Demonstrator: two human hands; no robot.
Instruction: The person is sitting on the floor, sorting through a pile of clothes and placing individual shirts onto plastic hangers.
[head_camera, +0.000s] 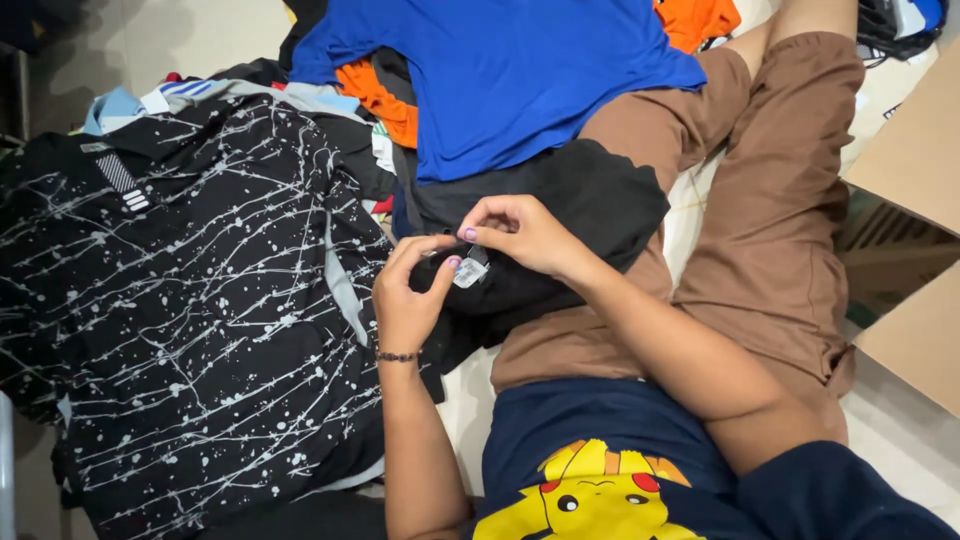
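My left hand (408, 296) and my right hand (518, 232) meet over a black garment (585, 205) lying on my lap. Both pinch a small white label (470, 270) sewn to that garment, thumb and fingers closed on it from either side. A bead bracelet circles my left wrist. A bright blue shirt (500, 75) is spread just beyond the black garment, partly covering it.
A black shirt with white splatter lines (190, 300) lies spread at the left. Orange clothes (385, 100) and other garments are piled at the back. My legs in brown shorts (780, 200) stretch to the right. An open cardboard box (915, 200) stands at the right edge.
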